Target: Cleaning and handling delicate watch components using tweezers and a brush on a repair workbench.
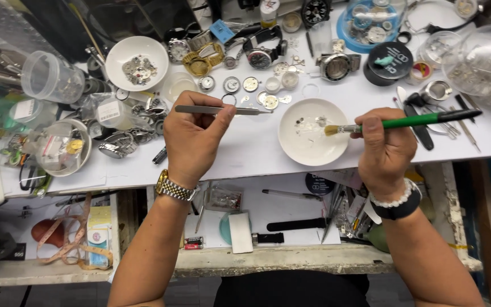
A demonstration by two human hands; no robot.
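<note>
My left hand [191,139] grips steel tweezers [223,110] that point right, tip near small watch parts on the white bench. My right hand [385,145] holds a green-handled brush [404,121], its bristles over the rim of a white dish [312,132]. The dish holds a few tiny watch parts and sits between my two hands. A gold watch is on my left wrist, a bead bracelet and a black band on the right.
A second white bowl [137,61] of parts sits at the back left. Wristwatches [262,54] and loose movements lie along the back. Clear plastic cups [51,77], a black round case [390,62] and hand tools [427,122] crowd the sides. An open drawer [268,219] lies below.
</note>
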